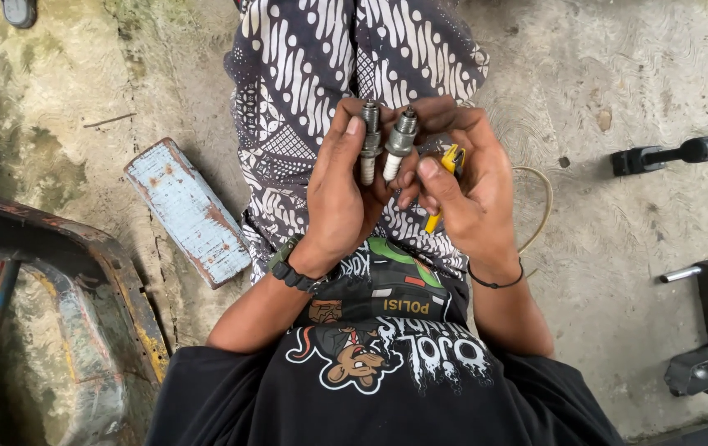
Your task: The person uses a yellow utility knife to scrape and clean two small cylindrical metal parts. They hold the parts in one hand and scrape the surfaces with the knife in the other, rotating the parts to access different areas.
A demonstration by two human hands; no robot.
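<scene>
My left hand (339,194) holds a spark plug (370,142) upright between thumb and fingers, its white ceramic end pointing down. My right hand (465,186) grips a second spark plug (399,142) right beside the first, the two almost touching. The same right hand also carries a yellow-handled tool (445,177) tucked under the fingers, mostly hidden. A dark watch sits on the left wrist and a thin black band on the right wrist. Both hands hover over my lap, covered by a black-and-white patterned cloth (304,74).
A worn pale-blue metal plate (187,211) lies on the concrete floor at left. A rusty curved metal frame (65,272) fills the lower left. At right are a black tool (676,154) and a metal stand (705,330). A beige cord (542,206) loops behind my right hand.
</scene>
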